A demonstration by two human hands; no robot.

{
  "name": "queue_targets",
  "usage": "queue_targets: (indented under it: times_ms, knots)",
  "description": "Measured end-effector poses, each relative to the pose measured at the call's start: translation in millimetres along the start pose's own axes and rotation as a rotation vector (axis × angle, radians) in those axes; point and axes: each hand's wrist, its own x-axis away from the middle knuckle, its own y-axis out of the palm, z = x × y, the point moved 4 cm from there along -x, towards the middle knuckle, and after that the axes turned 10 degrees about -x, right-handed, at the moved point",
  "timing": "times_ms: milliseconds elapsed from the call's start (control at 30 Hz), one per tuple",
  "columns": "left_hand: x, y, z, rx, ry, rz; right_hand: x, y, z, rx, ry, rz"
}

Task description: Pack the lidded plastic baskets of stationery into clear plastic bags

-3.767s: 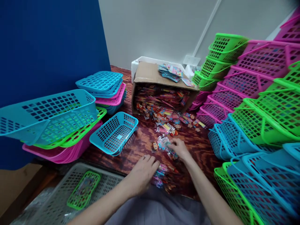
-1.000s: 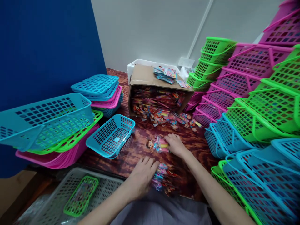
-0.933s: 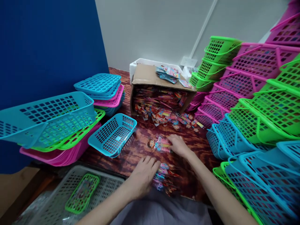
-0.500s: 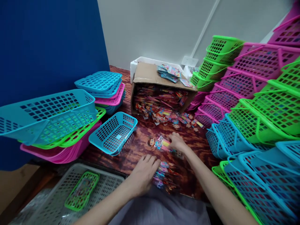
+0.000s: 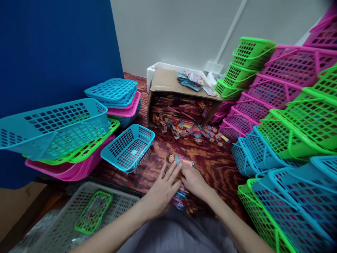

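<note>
My left hand (image 5: 163,188) lies flat on the wooden table (image 5: 221,168) with its fingers stretched out. My right hand (image 5: 193,181) lies beside it, palm down on a small pile of colourful packets (image 5: 181,202) at the table's near edge. Just beyond both sets of fingertips lies a single packet with a cartoon figure (image 5: 179,160). A cardboard box (image 5: 168,82) lies on its side at the back, and several packets (image 5: 189,128) spill out of it onto the table. A small blue basket (image 5: 127,147) stands tilted to the left of my hands.
Stacks of blue, green and pink baskets (image 5: 289,116) fill the right side. On the left are a large blue basket (image 5: 55,126) on green and pink ones, and stacked lids (image 5: 113,91). A grey crate (image 5: 63,225) holding a green lid sits at lower left.
My right hand has drawn back from the loose packets towards me and now lies on the near pile beside my left hand. One packet stays further out on the table.
</note>
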Motion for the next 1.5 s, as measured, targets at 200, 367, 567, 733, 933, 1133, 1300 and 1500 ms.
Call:
queue_targets:
  times_ms: [200, 367, 567, 733, 933, 1133, 1300, 1500]
  knots:
    - [-2.7, -6.6, -1.3, 0.016, 0.055, -0.062, -11.3, -21.1, 26.5, -0.173, 0.026, -0.158]
    - [-3.7, -9.5, 0.4, 0.038, 0.058, -0.079, -56.1, -75.4, 75.5, -0.108, 0.271, 0.384]
    - [-9.5, -4.9, 0.9, 0.022, -0.002, -0.116, -101.5, -110.6, 118.5, -0.105, 0.544, 0.784]
    - [-10.1, 1.2, 2.0, 0.032, -0.007, -0.178, -79.3, -89.7, 140.9, -0.221, 0.534, 0.664]
    - [-7.5, 8.7, 1.6, 0.085, -0.033, -0.177, -5.9, -75.9, 119.5, -0.036, 0.462, 0.511]
    - [-11.0, 6.8, 3.6, 0.082, -0.056, -0.215, -39.2, -36.0, 31.5, 0.070, 0.204, 0.226]
    - [-10.3, 6.9, 5.5, 0.075, -0.077, -0.192, -78.7, -3.2, 13.0, 0.020, 0.298, 0.076]
    - [-9.4, 6.0, 5.8, 0.097, -0.080, -0.179, -83.0, -28.0, 43.9, -0.346, 0.409, 0.203]
